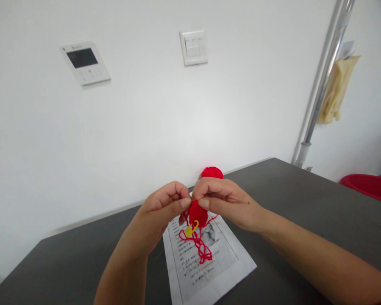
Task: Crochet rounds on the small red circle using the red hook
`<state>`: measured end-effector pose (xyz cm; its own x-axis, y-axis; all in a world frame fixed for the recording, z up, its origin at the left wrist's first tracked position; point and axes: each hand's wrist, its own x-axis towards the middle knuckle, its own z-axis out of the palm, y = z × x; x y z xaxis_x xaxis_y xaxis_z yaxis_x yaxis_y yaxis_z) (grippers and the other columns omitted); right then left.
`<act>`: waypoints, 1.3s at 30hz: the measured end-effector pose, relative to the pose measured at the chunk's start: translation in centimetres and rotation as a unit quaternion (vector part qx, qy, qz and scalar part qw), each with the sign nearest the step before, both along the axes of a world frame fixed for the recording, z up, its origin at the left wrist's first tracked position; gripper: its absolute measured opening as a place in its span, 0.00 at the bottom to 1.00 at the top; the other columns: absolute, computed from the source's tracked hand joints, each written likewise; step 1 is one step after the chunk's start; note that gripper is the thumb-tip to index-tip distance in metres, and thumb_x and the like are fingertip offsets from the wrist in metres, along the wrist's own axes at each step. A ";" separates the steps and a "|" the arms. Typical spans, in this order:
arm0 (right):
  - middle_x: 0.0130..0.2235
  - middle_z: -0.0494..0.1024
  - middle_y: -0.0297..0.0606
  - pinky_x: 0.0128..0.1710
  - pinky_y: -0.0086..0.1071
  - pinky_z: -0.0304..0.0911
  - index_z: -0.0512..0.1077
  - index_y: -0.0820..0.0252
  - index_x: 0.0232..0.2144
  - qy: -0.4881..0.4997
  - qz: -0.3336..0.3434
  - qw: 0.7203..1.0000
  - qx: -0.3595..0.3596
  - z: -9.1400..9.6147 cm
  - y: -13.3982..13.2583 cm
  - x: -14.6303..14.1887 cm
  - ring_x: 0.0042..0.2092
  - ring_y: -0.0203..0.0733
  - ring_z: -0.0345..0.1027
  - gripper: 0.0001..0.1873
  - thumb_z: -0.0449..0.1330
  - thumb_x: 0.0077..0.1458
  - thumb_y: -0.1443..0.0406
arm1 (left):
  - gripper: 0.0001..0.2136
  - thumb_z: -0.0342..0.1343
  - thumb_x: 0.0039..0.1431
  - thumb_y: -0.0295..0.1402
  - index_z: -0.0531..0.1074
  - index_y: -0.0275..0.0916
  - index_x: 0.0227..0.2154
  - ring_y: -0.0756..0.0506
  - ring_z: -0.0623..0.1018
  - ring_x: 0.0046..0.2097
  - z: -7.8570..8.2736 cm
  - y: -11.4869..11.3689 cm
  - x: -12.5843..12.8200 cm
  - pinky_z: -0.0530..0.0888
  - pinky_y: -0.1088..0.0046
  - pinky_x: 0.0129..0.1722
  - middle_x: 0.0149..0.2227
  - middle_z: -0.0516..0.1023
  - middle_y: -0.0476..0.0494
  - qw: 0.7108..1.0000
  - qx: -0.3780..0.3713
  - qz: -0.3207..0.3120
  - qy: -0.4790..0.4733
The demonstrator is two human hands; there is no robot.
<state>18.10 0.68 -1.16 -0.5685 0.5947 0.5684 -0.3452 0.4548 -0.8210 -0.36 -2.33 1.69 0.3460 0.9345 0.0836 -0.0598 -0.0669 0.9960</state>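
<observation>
My left hand (163, 207) and my right hand (223, 201) meet above the dark table (304, 203), both pinched on a small red crochet piece (198, 214). A yellow stitch marker (191, 230) hangs from the piece, and loose red yarn (200, 248) trails down onto a printed sheet of paper (206, 262). Behind my right hand a red ball of yarn (212, 172) peeks out near the wall. The fingers of both hands are closed around the work.
On the white wall are an intercom panel (84, 62) and a light switch (193, 47). A metal pole (323, 80) with a beige cloth (336, 91) stands at the right. A red basin (368, 186) sits beyond the table's right edge.
</observation>
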 end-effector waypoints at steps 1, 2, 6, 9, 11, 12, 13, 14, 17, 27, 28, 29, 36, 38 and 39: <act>0.27 0.64 0.30 0.28 0.28 0.53 0.68 0.61 0.30 0.000 0.001 1.000 0.003 0.0 0.0 0.0 0.29 0.33 0.54 0.09 0.59 0.62 0.63 | 0.15 0.69 0.49 0.41 0.70 0.38 0.25 0.51 0.64 0.26 -0.1 0.0 0.0 0.59 0.74 0.27 0.22 0.68 0.52 1.000 -0.001 0.002 0.002; 0.27 0.64 0.30 0.28 0.28 0.53 0.68 0.61 0.30 0.001 0.002 1.000 0.007 0.0 0.0 0.0 0.29 0.33 0.54 0.09 0.58 0.63 0.63 | 0.15 0.69 0.49 0.41 0.70 0.38 0.25 0.51 0.64 0.26 -0.1 0.1 0.0 0.59 0.74 0.27 0.22 0.68 0.52 1.000 -0.002 0.002 0.003; 0.29 0.65 0.31 0.30 0.29 0.54 0.69 0.61 0.31 0.002 0.002 0.999 0.034 -0.1 0.1 0.1 0.30 0.33 0.57 0.09 0.58 0.63 0.64 | 0.14 0.68 0.49 0.41 0.70 0.38 0.26 0.51 0.65 0.26 -0.1 0.1 -0.1 0.60 0.73 0.28 0.23 0.68 0.52 1.000 -0.002 -0.002 -0.002; 0.30 0.67 0.32 0.31 0.29 0.56 0.70 0.61 0.31 0.002 0.004 0.999 0.039 -0.1 0.2 0.1 0.31 0.34 0.58 0.10 0.57 0.64 0.63 | 0.14 0.69 0.49 0.40 0.70 0.38 0.25 0.50 0.65 0.27 0.0 0.0 -0.3 0.60 0.73 0.28 0.23 0.69 0.51 1.000 -0.005 -0.013 -0.009; 0.30 0.67 0.32 0.31 0.29 0.57 0.70 0.61 0.31 0.005 0.008 0.999 0.032 -0.2 0.2 0.1 0.31 0.34 0.58 0.10 0.57 0.64 0.63 | 0.14 0.69 0.49 0.40 0.70 0.37 0.25 0.50 0.66 0.28 0.0 -0.1 -0.4 0.61 0.73 0.28 0.24 0.69 0.51 1.000 -0.007 -0.016 -0.011; 0.29 0.67 0.32 0.31 0.29 0.57 0.70 0.61 0.32 0.005 0.010 0.999 0.030 -0.2 0.2 0.1 0.31 0.34 0.58 0.10 0.57 0.64 0.63 | 0.14 0.69 0.50 0.40 0.70 0.37 0.25 0.50 0.66 0.28 0.0 -0.1 -0.5 0.61 0.73 0.28 0.24 0.69 0.51 1.000 -0.007 -0.019 -0.012; 0.29 0.67 0.32 0.31 0.29 0.57 0.70 0.62 0.32 0.006 0.011 1.000 0.029 -0.2 0.2 0.1 0.31 0.34 0.58 0.09 0.57 0.64 0.63 | 0.14 0.69 0.50 0.40 0.70 0.37 0.26 0.51 0.67 0.28 -0.1 -0.1 -0.5 0.61 0.74 0.28 0.24 0.70 0.51 1.000 -0.007 -0.023 -0.015; 0.30 0.67 0.32 0.31 0.29 0.57 0.70 0.62 0.32 0.007 0.011 0.999 0.029 -0.2 0.2 0.1 0.31 0.34 0.59 0.09 0.57 0.64 0.63 | 0.14 0.69 0.50 0.40 0.70 0.37 0.26 0.51 0.67 0.28 -0.1 -0.1 -0.6 0.61 0.74 0.29 0.24 0.70 0.51 0.999 -0.008 -0.028 -0.018; 0.30 0.68 0.34 0.32 0.29 0.57 0.70 0.62 0.32 0.009 0.008 0.999 0.038 -0.2 0.2 0.1 0.31 0.34 0.60 0.10 0.57 0.65 0.63 | 0.14 0.68 0.51 0.39 0.70 0.37 0.27 0.51 0.68 0.27 -0.2 0.0 -0.7 0.62 0.74 0.28 0.24 0.71 0.51 0.999 -0.007 -0.046 -0.026; 0.29 0.67 0.32 0.31 0.29 0.56 0.69 0.62 0.30 -0.013 -0.024 0.998 0.065 -0.1 0.2 0.3 0.30 0.33 0.59 0.08 0.56 0.63 0.67 | 0.11 0.66 0.53 0.38 0.70 0.39 0.26 0.49 0.70 0.31 -0.1 0.2 -1.2 0.64 0.72 0.33 0.27 0.72 0.50 0.999 0.017 -0.044 0.026; 0.29 0.67 0.32 0.31 0.29 0.56 0.69 0.62 0.30 -0.017 -0.028 0.997 0.068 0.0 0.3 0.3 0.30 0.33 0.59 0.08 0.56 0.63 0.67 | 0.11 0.65 0.54 0.37 0.70 0.39 0.26 0.49 0.70 0.31 -0.1 0.2 -1.3 0.64 0.72 0.33 0.27 0.72 0.51 0.998 0.020 -0.045 0.030; 0.29 0.67 0.32 0.30 0.29 0.56 0.69 0.62 0.30 -0.020 -0.033 0.997 0.070 0.0 0.3 0.3 0.30 0.33 0.59 0.08 0.56 0.63 0.67 | 0.10 0.65 0.55 0.37 0.70 0.39 0.26 0.49 0.70 0.31 -0.2 0.2 -1.4 0.63 0.72 0.33 0.27 0.72 0.51 0.998 0.022 -0.045 0.034; 0.29 0.67 0.32 0.30 0.29 0.55 0.68 0.61 0.29 -0.026 -0.041 0.996 0.069 0.0 0.3 0.3 0.30 0.33 0.59 0.08 0.56 0.62 0.67 | 0.11 0.63 0.58 0.39 0.70 0.39 0.28 0.50 0.69 0.31 -0.4 0.4 -1.4 0.62 0.73 0.32 0.27 0.73 0.52 0.997 0.033 -0.056 0.048; 0.29 0.67 0.32 0.30 0.29 0.55 0.68 0.61 0.30 -0.025 -0.038 0.997 0.063 0.0 0.2 0.3 0.30 0.33 0.59 0.07 0.56 0.62 0.67 | 0.12 0.63 0.58 0.39 0.69 0.39 0.27 0.50 0.69 0.31 -0.5 0.4 -1.4 0.62 0.73 0.31 0.27 0.72 0.52 0.996 0.040 -0.057 0.046; 0.29 0.67 0.32 0.30 0.29 0.55 0.68 0.61 0.30 -0.024 -0.036 0.997 0.059 0.0 0.2 0.3 0.30 0.33 0.59 0.07 0.56 0.62 0.67 | 0.12 0.63 0.58 0.39 0.69 0.39 0.27 0.51 0.68 0.31 -0.5 0.4 -1.4 0.62 0.73 0.31 0.27 0.72 0.52 0.996 0.041 -0.058 0.045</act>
<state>18.41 0.88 -1.17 -0.5555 0.5656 0.6095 -0.2702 0.5705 -0.7756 -1.74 -1.94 1.22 0.4608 0.8791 0.1214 0.0184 -0.1462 0.9891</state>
